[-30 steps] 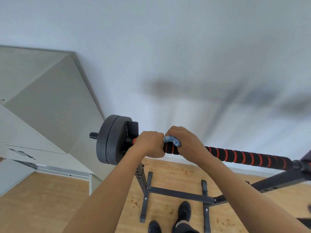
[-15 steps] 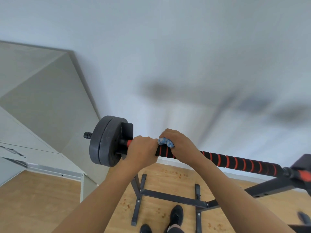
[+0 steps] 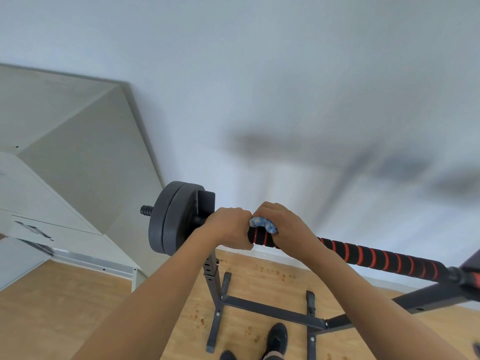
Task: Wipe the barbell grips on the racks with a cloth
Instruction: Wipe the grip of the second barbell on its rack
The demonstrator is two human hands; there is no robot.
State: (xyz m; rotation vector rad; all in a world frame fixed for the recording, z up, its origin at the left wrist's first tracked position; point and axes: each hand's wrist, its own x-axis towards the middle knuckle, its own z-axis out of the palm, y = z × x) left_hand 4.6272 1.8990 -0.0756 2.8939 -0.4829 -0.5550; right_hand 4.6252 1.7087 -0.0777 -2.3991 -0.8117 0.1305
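Pale wall (image 3: 285, 74) behind, the barbell (image 3: 376, 257) lies across its rack (image 3: 272, 309). Left hand (image 3: 228, 227) clasps the grip; just beside it, right hand (image 3: 283, 227) bunches a blue cloth (image 3: 261, 224), seemingly against the foam.

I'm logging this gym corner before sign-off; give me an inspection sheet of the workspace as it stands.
Surface: wooden floor, small brownish spots near the rack base.
Job's things: barbell grip, black with red stripes, rests on the rack; blue-white cloth bunched on it.
Clutter: nothing seen.
Hands: left hand holds the barbell grip beside the weight plates; right hand holds the cloth against the grip.
Cables: nothing seen.
Surroundings: white wall, grey cabinet at left, dark shoes below.
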